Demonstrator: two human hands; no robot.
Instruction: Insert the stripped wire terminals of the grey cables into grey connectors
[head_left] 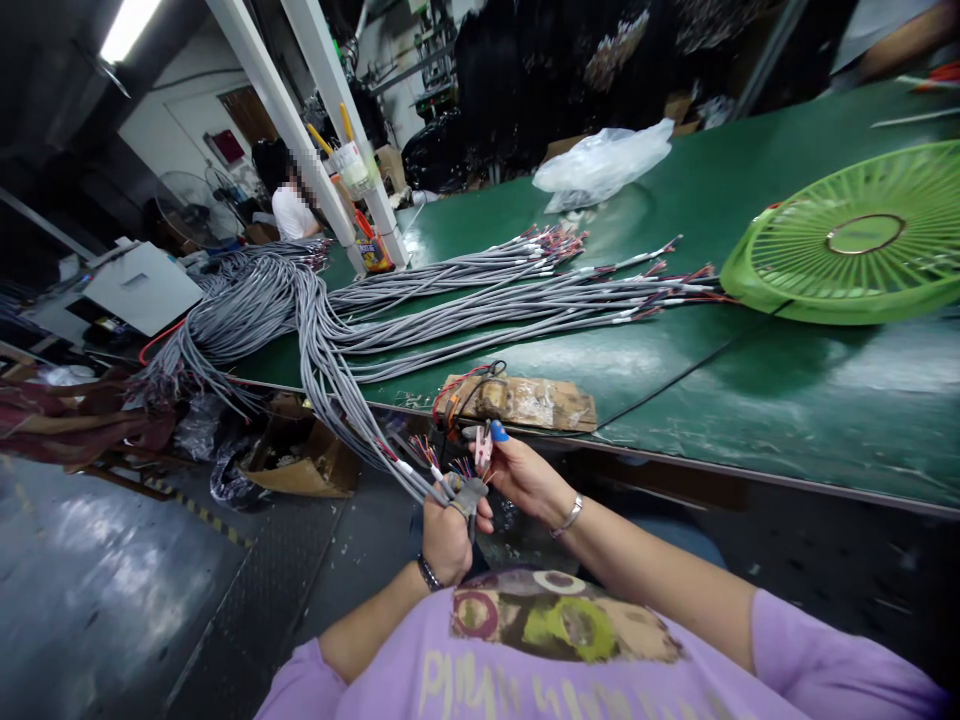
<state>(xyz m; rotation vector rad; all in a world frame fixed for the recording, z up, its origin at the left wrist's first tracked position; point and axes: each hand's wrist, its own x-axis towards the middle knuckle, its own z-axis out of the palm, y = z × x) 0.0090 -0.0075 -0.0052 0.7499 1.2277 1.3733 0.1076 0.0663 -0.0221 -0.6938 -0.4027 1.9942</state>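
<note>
My left hand is closed around the ends of several grey cables, which hang down from the bench edge. Grey coverings sit on some of its fingers. Stripped, many-coloured wires fan out above that grip. Just to the right, my right hand has its thumb and fingers pinched together close to the wire ends. The thumb has a blue tip, and a pale pinkish piece shows at the fingers; I cannot make out whether it is a wrapping or a held item.
A green bench carries more grey cable bundles, a worn wooden block with wires attached, a green fan and a plastic bag. White posts rise from it. A cardboard box is below left. A person is in the background.
</note>
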